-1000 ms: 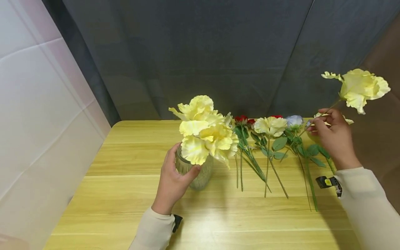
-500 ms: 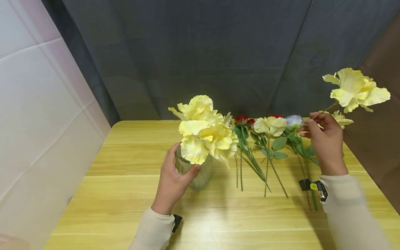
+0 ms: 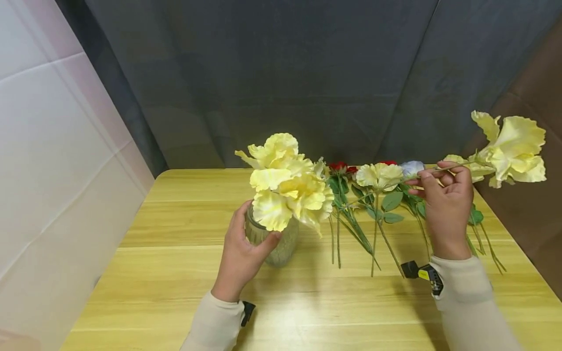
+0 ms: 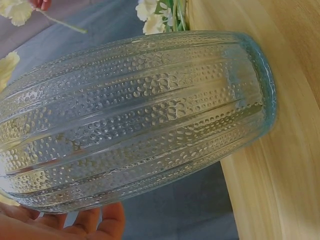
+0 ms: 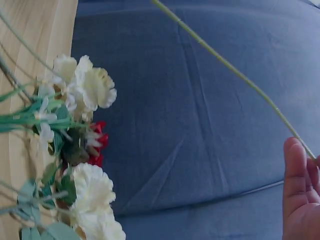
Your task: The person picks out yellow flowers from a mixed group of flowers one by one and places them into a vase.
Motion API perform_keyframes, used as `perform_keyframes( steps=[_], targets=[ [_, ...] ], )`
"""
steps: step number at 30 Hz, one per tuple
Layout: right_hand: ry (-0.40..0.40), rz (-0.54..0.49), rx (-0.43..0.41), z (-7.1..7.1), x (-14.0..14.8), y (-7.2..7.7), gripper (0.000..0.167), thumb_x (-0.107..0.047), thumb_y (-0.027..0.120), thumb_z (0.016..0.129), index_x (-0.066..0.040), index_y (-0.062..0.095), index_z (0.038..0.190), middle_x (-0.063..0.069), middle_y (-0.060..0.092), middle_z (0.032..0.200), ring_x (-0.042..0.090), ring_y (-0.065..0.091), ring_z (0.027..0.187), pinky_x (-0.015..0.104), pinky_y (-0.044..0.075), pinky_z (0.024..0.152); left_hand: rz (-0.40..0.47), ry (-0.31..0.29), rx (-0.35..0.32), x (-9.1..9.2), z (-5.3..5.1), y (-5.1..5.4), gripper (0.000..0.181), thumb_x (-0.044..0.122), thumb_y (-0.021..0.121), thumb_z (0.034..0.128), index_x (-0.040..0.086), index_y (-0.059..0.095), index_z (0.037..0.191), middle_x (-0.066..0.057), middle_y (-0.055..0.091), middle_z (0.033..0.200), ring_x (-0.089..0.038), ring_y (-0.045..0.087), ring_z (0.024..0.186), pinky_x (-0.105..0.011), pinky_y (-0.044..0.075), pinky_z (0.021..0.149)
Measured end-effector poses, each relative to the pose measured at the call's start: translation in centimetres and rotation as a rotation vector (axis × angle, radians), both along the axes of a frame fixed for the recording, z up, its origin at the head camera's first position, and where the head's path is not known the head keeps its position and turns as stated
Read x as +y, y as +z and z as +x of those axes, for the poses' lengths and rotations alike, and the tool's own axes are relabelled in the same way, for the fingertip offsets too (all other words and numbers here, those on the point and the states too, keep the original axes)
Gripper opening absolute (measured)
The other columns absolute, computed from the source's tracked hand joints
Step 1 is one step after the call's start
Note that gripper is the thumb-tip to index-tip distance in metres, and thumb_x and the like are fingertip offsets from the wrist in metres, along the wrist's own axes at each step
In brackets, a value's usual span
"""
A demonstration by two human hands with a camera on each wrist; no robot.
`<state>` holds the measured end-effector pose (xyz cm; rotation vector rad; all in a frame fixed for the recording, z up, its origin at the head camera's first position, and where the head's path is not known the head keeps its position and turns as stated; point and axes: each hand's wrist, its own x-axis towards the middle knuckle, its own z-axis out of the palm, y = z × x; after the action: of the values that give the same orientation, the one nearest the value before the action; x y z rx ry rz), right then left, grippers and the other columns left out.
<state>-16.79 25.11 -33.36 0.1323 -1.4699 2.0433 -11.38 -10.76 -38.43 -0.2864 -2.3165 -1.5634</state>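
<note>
My left hand (image 3: 246, 253) grips a clear glass vase (image 3: 283, 246) near its rim, thumb in front and fingers round the far side. In the left wrist view, the vase (image 4: 150, 110) shows ribs and raised dots. Yellow flowers (image 3: 285, 183) fill its mouth and hide most of the rim. Over the table's right side, my right hand (image 3: 450, 209) pinches the stem of a yellow flower (image 3: 518, 151). The bloom points right and the bare stem end points left toward the vase. In the right wrist view, the thin stem (image 5: 235, 70) runs up from the fingertips.
Between the hands, several loose flowers lie on the wooden table (image 3: 175, 282): a pale yellow one (image 3: 381, 176), red ones (image 3: 338, 167) and a light blue one (image 3: 411, 168). More stems (image 3: 493, 248) lie right of the right wrist. A dark curtain (image 3: 281, 73) hangs behind.
My right hand has moved left and slightly down with the yellow flower. The flower has swung flatter, its stem end now reaching toward the vase. My left hand and the vase stay put.
</note>
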Motion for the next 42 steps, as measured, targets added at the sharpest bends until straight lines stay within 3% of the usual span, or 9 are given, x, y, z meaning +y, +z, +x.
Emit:
perform_keyframes(
  steps=[12,17,25,28,31,34,38,42],
  targets=[
    [0.090,-0.146,0.180,0.7,-1.9,0.0,0.023,0.001,0.057,0.098,0.006,0.047,0.118,0.022,0.058,0.088,0.029,0.067,0.067,0.031,0.057,0.061,0.004,-0.002,0.013,-0.1,0.0,-0.2,0.077,0.034,0.082,0.0814,0.022,0.042,0.146,0.000,0.048,0.139,-0.019,0.044,0.129,-0.054,0.032,0.108],
    [0.083,-0.154,0.220,1.1,-3.1,0.4,0.021,0.004,0.058,0.097,0.008,0.049,0.115,0.024,0.059,0.086,0.030,0.068,0.065,0.032,0.058,0.061,-0.001,0.001,0.021,-0.1,-0.1,-0.2,0.077,0.034,0.082,0.0811,0.021,0.043,0.146,0.000,0.048,0.139,-0.019,0.043,0.130,-0.054,0.032,0.108],
    [0.127,-0.256,0.327,1.7,-5.1,1.2,0.021,0.009,0.059,0.094,0.012,0.047,0.111,0.028,0.058,0.085,0.033,0.067,0.063,0.034,0.058,0.058,0.016,-0.011,0.006,-0.1,0.0,-0.2,0.079,0.033,0.082,0.0815,0.023,0.041,0.147,0.000,0.047,0.139,-0.019,0.043,0.130,-0.053,0.033,0.107],
    [0.124,-0.262,0.346,1.9,-5.8,1.5,0.019,0.008,0.059,0.094,0.012,0.048,0.109,0.028,0.058,0.084,0.034,0.067,0.063,0.034,0.058,0.057,0.051,-0.048,0.033,-0.1,-0.1,-0.2,0.075,0.025,0.083,0.0821,0.023,0.042,0.146,0.001,0.050,0.136,-0.019,0.048,0.126,-0.050,0.039,0.104],
    [0.128,-0.271,0.361,2.2,-6.6,1.7,0.018,0.008,0.059,0.094,0.011,0.048,0.108,0.028,0.058,0.084,0.034,0.068,0.064,0.034,0.058,0.057,0.174,-0.150,0.071,0.0,-0.3,-0.3,0.066,0.007,0.078,0.0850,0.020,0.046,0.142,-0.001,0.055,0.132,-0.021,0.052,0.123,-0.044,0.044,0.101],
    [0.144,-0.279,0.391,2.2,-7.4,2.0,0.017,0.011,0.057,0.094,0.011,0.047,0.107,0.027,0.059,0.085,0.034,0.068,0.065,0.034,0.058,0.058,0.191,-0.156,0.073,0.1,-0.4,-0.3,0.060,0.000,0.076,0.0841,0.015,0.050,0.136,-0.002,0.058,0.127,-0.022,0.054,0.121,-0.043,0.046,0.100],
    [0.163,-0.204,0.405,2.1,-8.4,2.0,0.015,0.012,0.053,0.095,0.011,0.047,0.109,0.026,0.061,0.090,0.034,0.070,0.071,0.035,0.058,0.061,0.078,-0.075,0.104,0.5,0.2,1.1,0.067,0.002,0.082,0.0797,0.009,0.048,0.137,-0.004,0.057,0.129,-0.020,0.054,0.120,-0.043,0.043,0.102],
    [0.146,-0.059,0.360,2.4,-9.2,1.7,0.015,0.008,0.053,0.097,0.009,0.048,0.112,0.025,0.062,0.094,0.032,0.070,0.075,0.035,0.058,0.066,0.055,-0.092,0.184,0.9,0.9,2.5,0.072,-0.003,0.081,0.0784,0.002,0.045,0.140,-0.007,0.056,0.133,-0.022,0.054,0.123,-0.040,0.043,0.104]
  ],
)
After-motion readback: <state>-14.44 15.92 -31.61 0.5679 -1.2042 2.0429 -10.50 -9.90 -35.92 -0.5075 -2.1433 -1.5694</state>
